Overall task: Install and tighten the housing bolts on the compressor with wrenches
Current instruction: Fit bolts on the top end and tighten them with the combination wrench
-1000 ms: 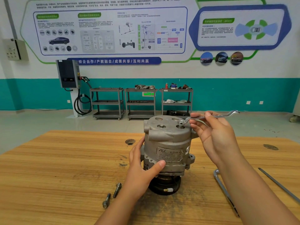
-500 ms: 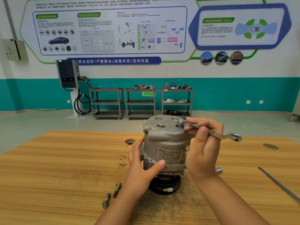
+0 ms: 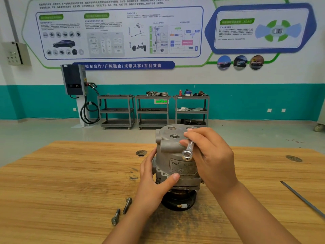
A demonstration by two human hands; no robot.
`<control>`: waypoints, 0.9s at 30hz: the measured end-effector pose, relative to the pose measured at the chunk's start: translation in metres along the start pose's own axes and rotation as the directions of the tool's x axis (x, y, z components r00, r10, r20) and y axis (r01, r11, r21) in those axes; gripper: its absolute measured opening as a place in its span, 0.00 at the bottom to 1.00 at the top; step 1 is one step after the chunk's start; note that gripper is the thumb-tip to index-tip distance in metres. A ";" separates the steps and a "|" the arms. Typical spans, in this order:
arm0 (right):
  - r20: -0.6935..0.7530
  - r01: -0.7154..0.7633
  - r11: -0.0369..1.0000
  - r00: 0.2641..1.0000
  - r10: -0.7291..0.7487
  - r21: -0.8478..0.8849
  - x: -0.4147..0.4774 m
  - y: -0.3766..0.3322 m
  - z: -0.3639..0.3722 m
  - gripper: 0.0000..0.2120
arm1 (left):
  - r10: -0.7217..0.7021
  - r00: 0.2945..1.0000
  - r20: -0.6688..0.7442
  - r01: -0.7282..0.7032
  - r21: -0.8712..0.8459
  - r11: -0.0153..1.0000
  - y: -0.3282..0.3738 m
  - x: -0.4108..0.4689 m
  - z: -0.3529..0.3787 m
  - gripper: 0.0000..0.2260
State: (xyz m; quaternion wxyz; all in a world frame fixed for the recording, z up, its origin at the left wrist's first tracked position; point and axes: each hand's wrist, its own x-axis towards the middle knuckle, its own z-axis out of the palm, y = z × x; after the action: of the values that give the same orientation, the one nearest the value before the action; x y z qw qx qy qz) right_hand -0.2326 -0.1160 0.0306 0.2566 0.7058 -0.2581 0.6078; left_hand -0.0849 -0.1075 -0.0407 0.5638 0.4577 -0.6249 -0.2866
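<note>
Two bolts beside upright grey compressor; left fingers clasp it, right fingers grip wrench.

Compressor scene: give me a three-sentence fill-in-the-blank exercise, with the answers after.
1. The right hand grips a ____.
2. The left hand holds the side of the ____.
3. ____ loose bolts lie on the table.

Missing words: wrench; compressor; two.
</note>
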 end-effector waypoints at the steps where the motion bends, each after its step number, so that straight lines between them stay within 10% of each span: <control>1: -0.003 0.029 0.999 1.000 -0.029 -0.015 0.001 0.001 -0.001 0.06 | -0.001 1.000 0.000 0.001 0.000 1.000 0.000 0.000 0.000 0.32; 6: -0.071 -0.109 0.968 0.989 0.128 0.226 0.005 0.000 -0.005 0.13 | -0.001 1.000 0.002 0.001 0.006 1.000 0.000 0.001 0.000 0.32; 12: 0.107 -0.551 0.353 0.636 0.764 0.756 0.019 0.010 -0.008 0.10 | -0.004 1.000 0.005 0.004 0.004 1.000 0.001 0.000 -0.001 0.32; 16: 0.251 -0.549 0.117 0.548 0.798 0.827 0.019 0.020 -0.011 0.12 | -0.002 1.000 0.004 0.002 0.008 1.000 0.000 0.000 0.000 0.32; 27: 0.381 -0.639 -0.031 0.418 0.825 0.769 0.016 0.032 -0.012 0.12 | 0.006 1.000 0.005 -0.006 0.008 1.000 0.000 0.000 -0.001 0.32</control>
State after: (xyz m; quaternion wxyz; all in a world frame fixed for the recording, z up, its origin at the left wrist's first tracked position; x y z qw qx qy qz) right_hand -0.2609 -0.1320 0.0496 -0.4621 0.4151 -0.2341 0.7479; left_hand -0.0844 -0.1073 -0.0402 0.5612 0.4575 -0.6288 -0.2835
